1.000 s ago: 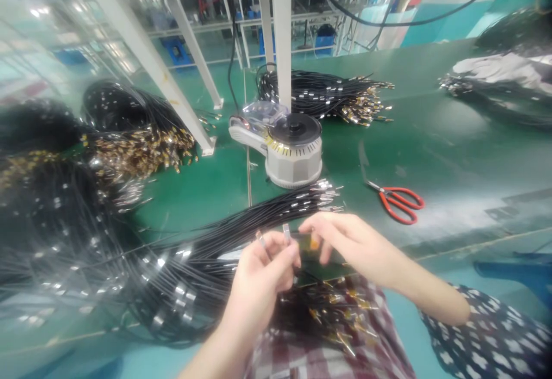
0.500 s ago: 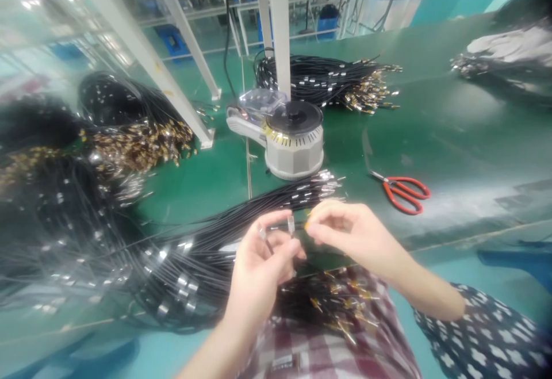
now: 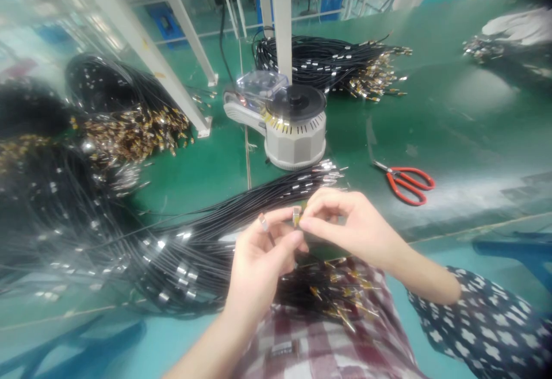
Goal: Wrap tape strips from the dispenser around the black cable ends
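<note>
My left hand (image 3: 261, 258) is closed on a black cable with a small metal connector (image 3: 296, 213), which stands up between thumb and forefinger. Another silver connector (image 3: 263, 222) pokes out between its fingers. My right hand (image 3: 351, 221) pinches a small piece of yellow tape (image 3: 297, 222) against the first connector; its curled fingers partly hide the tape. Under the hands lie black cables with yellow-wrapped ends (image 3: 340, 293). Just beyond is a bundle of black cables (image 3: 276, 192) with silver ends.
A round white tape dispenser (image 3: 295, 131) stands past the hands on the green table (image 3: 440, 120). Red-handled scissors (image 3: 409, 183) lie to the right. Cable heaps with gold ends (image 3: 133, 131) are at left, another cable bundle (image 3: 319, 60) behind the dispenser. White posts (image 3: 282, 22) rise from the table.
My right hand has moved left, bringing the yellow tape from beside the connector onto it. My left hand keeps its hold. The view has tilted slightly downward.
</note>
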The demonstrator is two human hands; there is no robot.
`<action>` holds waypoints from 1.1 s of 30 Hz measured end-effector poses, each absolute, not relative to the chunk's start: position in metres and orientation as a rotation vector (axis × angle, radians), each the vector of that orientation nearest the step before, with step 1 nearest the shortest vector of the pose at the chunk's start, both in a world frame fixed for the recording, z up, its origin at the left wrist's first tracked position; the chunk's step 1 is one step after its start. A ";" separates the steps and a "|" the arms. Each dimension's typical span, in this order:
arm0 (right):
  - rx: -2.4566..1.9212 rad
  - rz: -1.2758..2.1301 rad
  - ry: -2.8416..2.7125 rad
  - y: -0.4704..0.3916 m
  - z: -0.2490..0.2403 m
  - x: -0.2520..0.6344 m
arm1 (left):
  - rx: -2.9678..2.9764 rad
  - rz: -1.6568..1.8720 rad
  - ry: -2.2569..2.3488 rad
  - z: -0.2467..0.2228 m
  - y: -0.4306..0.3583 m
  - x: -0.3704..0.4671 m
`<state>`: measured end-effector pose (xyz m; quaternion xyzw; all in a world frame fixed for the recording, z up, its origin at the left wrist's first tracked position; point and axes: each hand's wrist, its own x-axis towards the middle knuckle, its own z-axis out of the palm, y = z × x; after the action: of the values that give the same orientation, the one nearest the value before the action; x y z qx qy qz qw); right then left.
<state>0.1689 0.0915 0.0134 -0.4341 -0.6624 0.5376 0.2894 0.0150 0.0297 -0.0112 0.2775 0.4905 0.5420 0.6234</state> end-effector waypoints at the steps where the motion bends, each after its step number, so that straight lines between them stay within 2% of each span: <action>1: -1.163 1.436 -1.767 0.092 0.013 0.169 | 0.635 1.244 1.127 -0.011 0.030 0.015; 20: -1.124 1.413 -1.734 0.086 0.004 0.163 | 0.618 1.316 1.152 -0.009 0.031 0.020; 33: -1.088 1.363 -1.783 0.090 0.010 0.166 | 0.524 1.186 1.108 -0.007 0.035 0.008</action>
<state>0.1660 0.0899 0.0101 -0.4137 -0.6776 0.5182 0.3180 0.0083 0.0354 -0.0067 0.2313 0.4892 0.5238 0.6579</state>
